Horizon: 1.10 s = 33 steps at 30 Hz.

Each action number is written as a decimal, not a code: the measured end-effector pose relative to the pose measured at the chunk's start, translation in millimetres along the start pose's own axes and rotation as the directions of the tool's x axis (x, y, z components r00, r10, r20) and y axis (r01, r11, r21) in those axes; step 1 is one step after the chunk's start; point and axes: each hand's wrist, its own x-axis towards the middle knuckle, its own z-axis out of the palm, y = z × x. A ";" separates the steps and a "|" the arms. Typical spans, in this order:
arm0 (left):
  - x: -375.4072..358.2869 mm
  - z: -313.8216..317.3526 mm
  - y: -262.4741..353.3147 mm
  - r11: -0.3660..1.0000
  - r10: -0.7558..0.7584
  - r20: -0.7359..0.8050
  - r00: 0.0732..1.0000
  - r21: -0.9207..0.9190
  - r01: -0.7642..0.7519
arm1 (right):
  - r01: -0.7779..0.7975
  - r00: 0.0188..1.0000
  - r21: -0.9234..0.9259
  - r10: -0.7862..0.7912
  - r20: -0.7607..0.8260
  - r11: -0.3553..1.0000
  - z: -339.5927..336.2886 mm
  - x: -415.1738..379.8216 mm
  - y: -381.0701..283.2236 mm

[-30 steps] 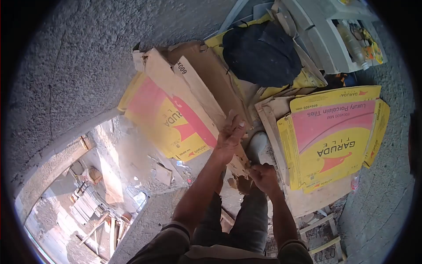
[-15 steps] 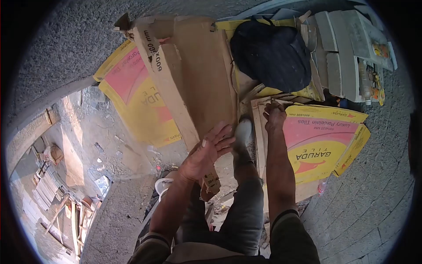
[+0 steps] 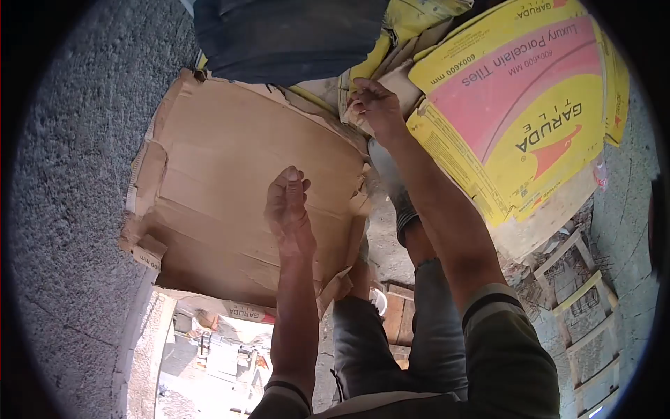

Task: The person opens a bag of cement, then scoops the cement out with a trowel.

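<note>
The left hand rests on the plain brown face of a flattened cardboard sheet, fingers curled against it and pressing it rather than wrapping an edge. Half a second ago this same hand lay with fingers spread on a narrower, folded piece showing its printed side flap; now the sheet is opened out and fills the left middle of the view, its torn lower corner hanging beside the person's knee. The sheet leans over the rough grey floor, its top edge tucked under a dark bag.

The right hand has stayed reaching forward — it is clenched on the edge of a pale cardboard piece wedged between the brown sheet and the yellow-and-pink tile box. That box, printed with "GARUDA" and "Luxury Porcelain Tiles", sat lower and to the right before; it now fills the upper right, tilted.

A wooden ladder-like frame lies at lower right. Below the sheet — through an opening in the floor — a lower level shows.
</note>
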 end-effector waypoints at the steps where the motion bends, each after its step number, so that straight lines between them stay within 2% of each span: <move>1: 9.6 18.8 5.1 0.996 0.077 -0.026 0.997 0.048 -0.076 | -0.052 0.998 0.045 0.051 0.025 0.998 2.4 -3.5 4.7; 2: 20.8 34.8 12.8 0.987 0.095 -0.001 0.995 0.128 -0.094 | -0.060 0.998 0.085 0.061 -0.005 0.995 5.2 -9.0 12.7; 3: 33.1 51.8 21.7 0.972 0.116 0.024 0.993 0.201 -0.118 | -0.023 0.999 -0.021 0.022 -0.048 1.000 9.7 -14.5 18.5; 4: 44.9 71.2 30.2 0.970 0.124 0.022 0.992 0.206 -0.126 | 0.007 0.996 -0.133 -0.019 -0.084 0.991 11.8 -15.3 23.8; 6: 63.8 108.2 47.1 0.962 0.130 0.033 0.991 0.239 -0.134 | 0.022 0.992 -0.134 -0.038 -0.121 0.991 8.5 -9.1 45.9; 8: 79.5 135.2 61.5 0.978 0.036 -0.001 0.999 0.206 -0.035 | 0.033 0.988 -0.151 -0.055 -0.147 0.988 6.7 -6.1 56.0; 9: 86.9 142.4 63.7 0.974 0.033 0.007 0.999 0.224 -0.034 | 0.056 0.987 -0.196 -0.084 -0.140 0.979 6.1 -6.0 52.8; 11: 99.4 148.1 66.9 0.995 -0.006 -0.125 0.992 0.101 0.019 | 0.071 0.985 -0.232 -0.105 -0.135 0.970 4.4 -8.4 47.2; 12: 101.8 145.7 67.7 0.994 -0.002 -0.125 0.992 0.110 0.016 | 0.094 0.980 -0.264 -0.136 -0.146 0.960 4.7 -7.8 43.5; 15: 108.0 112.6 71.3 0.984 0.173 -0.079 0.982 0.052 -0.169 | 0.125 0.967 -0.300 -0.183 -0.174 0.946 7.9 -0.6 36.8; 17: 108.1 87.8 72.9 0.973 0.231 -0.099 0.968 0.020 -0.230 | 0.133 0.961 -0.314 -0.200 -0.190 0.940 8.8 6.0 35.1; 19: 91.8 81.2 86.1 0.969 0.242 -0.186 0.952 -0.003 -0.247 | 0.112 0.973 -0.295 -0.165 -0.164 0.949 14.3 11.9 35.6; 21: 104.0 50.2 94.1 0.980 0.163 -0.149 0.975 -0.094 -0.178 | 0.136 0.975 -0.324 -0.183 -0.122 0.936 17.8 21.5 41.2; 22: 111.4 33.4 98.7 0.975 0.078 -0.075 0.994 -0.204 -0.092 | 0.165 0.975 -0.359 -0.208 -0.084 0.919 18.8 27.8 43.8; 26: 122.2 13.8 106.2 0.945 0.098 -0.144 0.985 -0.296 -0.138 | 0.164 0.980 -0.472 -0.196 -0.020 0.866 21.1 44.3 38.1; 28: 126.4 6.0 109.2 0.931 0.103 -0.066 0.993 -0.345 -0.119 | 0.146 0.979 -0.510 -0.199 -0.050 0.848 24.4 53.4 37.9; 30: 128.2 5.6 109.9 0.928 0.120 -0.059 0.991 -0.349 -0.133 | 0.187 0.969 -0.563 -0.247 -0.030 0.805 28.8 65.5 45.2; 32: 131.1 6.4 109.6 0.922 0.142 -0.053 0.988 -0.355 -0.152 | 0.234 0.922 -0.592 -0.369 -0.117 0.771 37.6 80.4 51.9; 33: 132.9 6.6 109.0 0.921 0.146 -0.053 0.988 -0.357 -0.155 | 0.251 0.874 -0.701 -0.468 -0.131 0.667 42.0 85.0 49.8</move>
